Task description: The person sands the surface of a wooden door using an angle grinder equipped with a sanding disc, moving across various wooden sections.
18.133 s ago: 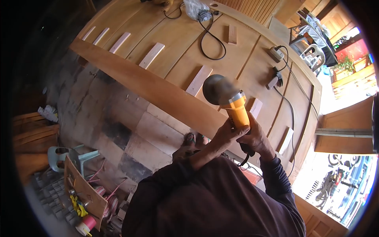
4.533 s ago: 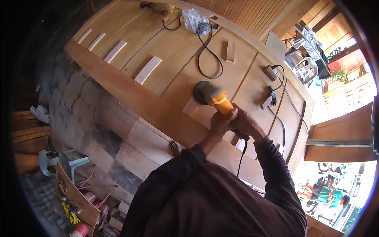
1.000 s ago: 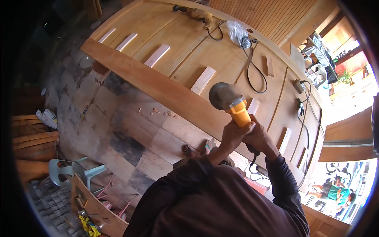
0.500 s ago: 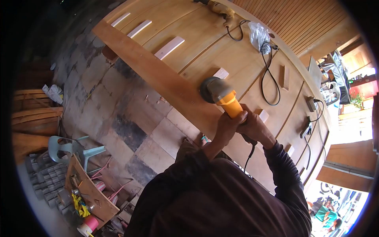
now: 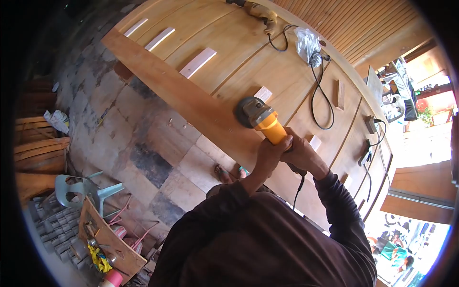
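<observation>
Both my hands are wrapped around a yellow angle grinder (image 5: 274, 130) with a grey metal head. My left hand (image 5: 270, 155) closes on the body from the near-left side. My right hand (image 5: 304, 152) grips it from the right, further back, where a black cord hangs down. The grinder's dark round disc (image 5: 244, 113) lies against the broad flat border of a large wooden panel (image 5: 191, 106). Just beyond the disc, a short pale wood block (image 5: 263, 93) sits on the panel. What the disc's underside touches is hidden.
On the panel are several pale wood strips (image 5: 198, 62), a corded drill (image 5: 260, 13), a plastic bag (image 5: 307, 43) and a looping black cord (image 5: 314, 103). Left on the tiled floor stand a plastic chair (image 5: 71, 190) and a small wooden table (image 5: 114, 244). Another person (image 5: 396, 252) is at lower right.
The view has shifted slightly, and the grinder's head shows more sharply. The grinder has barely moved against the panel, and both hands keep their hold. More of the feet shows below.
</observation>
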Available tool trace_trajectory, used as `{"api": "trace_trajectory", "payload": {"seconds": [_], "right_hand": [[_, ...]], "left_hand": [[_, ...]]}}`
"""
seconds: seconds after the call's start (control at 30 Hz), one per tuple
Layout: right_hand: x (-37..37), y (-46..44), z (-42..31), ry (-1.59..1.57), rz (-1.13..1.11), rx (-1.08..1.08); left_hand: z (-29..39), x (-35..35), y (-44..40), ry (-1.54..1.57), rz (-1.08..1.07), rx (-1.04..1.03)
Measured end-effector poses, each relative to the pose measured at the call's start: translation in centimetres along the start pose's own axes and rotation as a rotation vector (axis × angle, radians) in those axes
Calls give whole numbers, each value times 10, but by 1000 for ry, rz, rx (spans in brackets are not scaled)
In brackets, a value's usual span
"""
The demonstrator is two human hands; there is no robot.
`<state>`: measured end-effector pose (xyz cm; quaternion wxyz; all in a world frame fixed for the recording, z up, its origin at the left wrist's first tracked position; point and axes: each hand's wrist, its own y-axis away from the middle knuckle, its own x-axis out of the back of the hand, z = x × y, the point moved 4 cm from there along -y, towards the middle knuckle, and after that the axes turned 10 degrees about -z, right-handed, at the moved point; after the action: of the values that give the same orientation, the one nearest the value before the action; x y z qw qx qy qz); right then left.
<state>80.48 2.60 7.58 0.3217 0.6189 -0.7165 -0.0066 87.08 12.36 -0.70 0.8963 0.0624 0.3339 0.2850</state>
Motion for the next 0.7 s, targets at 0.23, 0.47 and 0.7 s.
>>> {"api": "trace_trajectory", "payload": {"seconds": [0.23,0.47,0.7], "right_hand": [[12,-3,6,16,11,-66],[17,-13,23,-33,-29,-92],[8,-13,8,6,-54,24]], "left_hand": [[0,-7,-14,-31,-20,65],[-5,-8,-26,8,-50,40],[3,-1,-9,-91,86,21]]}}
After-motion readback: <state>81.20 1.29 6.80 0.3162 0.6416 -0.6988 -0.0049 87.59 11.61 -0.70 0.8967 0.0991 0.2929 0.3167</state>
